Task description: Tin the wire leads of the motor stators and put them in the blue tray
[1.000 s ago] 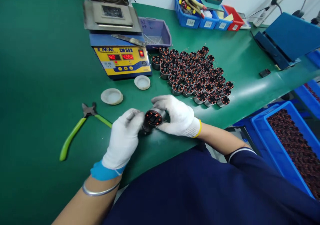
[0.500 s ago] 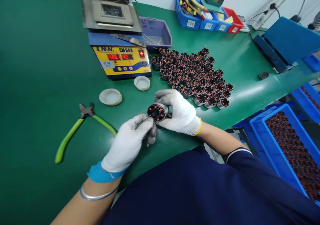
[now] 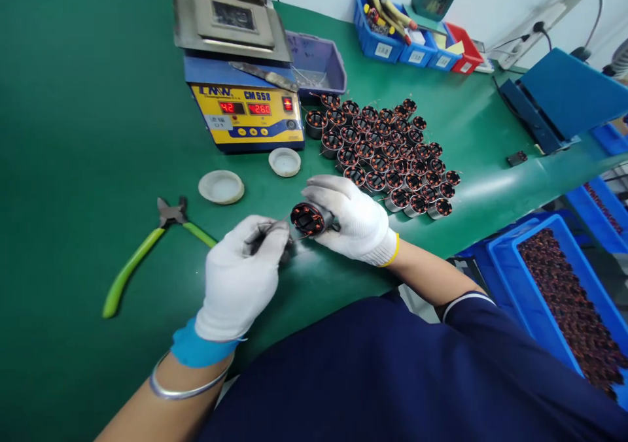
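Note:
My right hand (image 3: pixel 346 218), in a white glove with grey fingers, wraps round a motor stator (image 3: pixel 310 220), a silver cylinder with a black core and copper windings. The stator's wound end faces left, tilted toward my left hand (image 3: pixel 248 269). That hand is gloved too, its thumb and fingers pinched together just short of the stator. Thin wire leads stick out from the stator toward these fingertips; the pinched end of the lead is partly hidden. Diagonal cutters (image 3: pixel 171 213) with green handles lie spread on the green table, left of my left hand.
Many similar stators (image 3: pixel 387 154) stand grouped beyond my right hand. A yellow-fronted solder pot (image 3: pixel 252 116), two shallow white dishes (image 3: pixel 222 187) and a purple bin (image 3: pixel 318 63) are behind. Blue tool bins (image 3: pixel 383 43) line the wall; a blue crate (image 3: pixel 569 291) holds dark copper-coloured parts at right.
My left hand has moved left, off the stator's face, leaving a gap between them. My right hand still holds the stator. The view has shifted slightly.

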The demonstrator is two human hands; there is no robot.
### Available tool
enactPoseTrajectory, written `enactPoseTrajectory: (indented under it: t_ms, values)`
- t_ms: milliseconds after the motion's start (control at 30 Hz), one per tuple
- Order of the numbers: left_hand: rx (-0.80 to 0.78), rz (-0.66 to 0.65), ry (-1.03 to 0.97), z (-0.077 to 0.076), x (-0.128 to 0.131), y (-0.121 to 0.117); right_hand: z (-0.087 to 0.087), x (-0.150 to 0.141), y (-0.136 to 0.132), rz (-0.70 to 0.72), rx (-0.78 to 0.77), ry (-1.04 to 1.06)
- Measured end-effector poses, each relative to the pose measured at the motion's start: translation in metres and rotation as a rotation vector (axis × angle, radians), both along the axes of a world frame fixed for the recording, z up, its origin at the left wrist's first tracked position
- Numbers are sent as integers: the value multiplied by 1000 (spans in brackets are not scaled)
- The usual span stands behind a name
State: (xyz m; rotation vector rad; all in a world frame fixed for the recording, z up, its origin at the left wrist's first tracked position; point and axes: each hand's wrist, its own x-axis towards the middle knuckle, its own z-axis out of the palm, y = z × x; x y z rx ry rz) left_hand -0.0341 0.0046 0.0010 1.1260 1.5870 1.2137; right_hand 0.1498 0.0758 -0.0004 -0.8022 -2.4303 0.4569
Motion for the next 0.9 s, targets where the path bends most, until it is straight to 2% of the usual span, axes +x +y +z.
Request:
enactPoseTrajectory:
  t_ms: [67, 133, 233, 367, 467, 633, 900]
  values:
    - [39, 23, 69, -1, -2, -1, 6, 0, 3, -6, 17, -38]
    - [60, 76, 57, -2, -6, -1, 12, -1, 13, -33, 46, -78]
    - [55, 98, 35, -8, -10, 2, 19, -8, 41, -158, 78, -197]
    - [-3, -8, 305, -16, -6, 6, 22, -28, 88, -326, 89, -483]
    - [-36, -162, 457, -19, 1, 6, 21, -44, 108, -332, 128, -663]
    - [-40, -262, 525, -19, 5, 6, 24, -57, 113, -261, 174, -793]
    - [-34, -307, 603, -19, 6, 3, 42, -58, 102, -215, 180, -892]
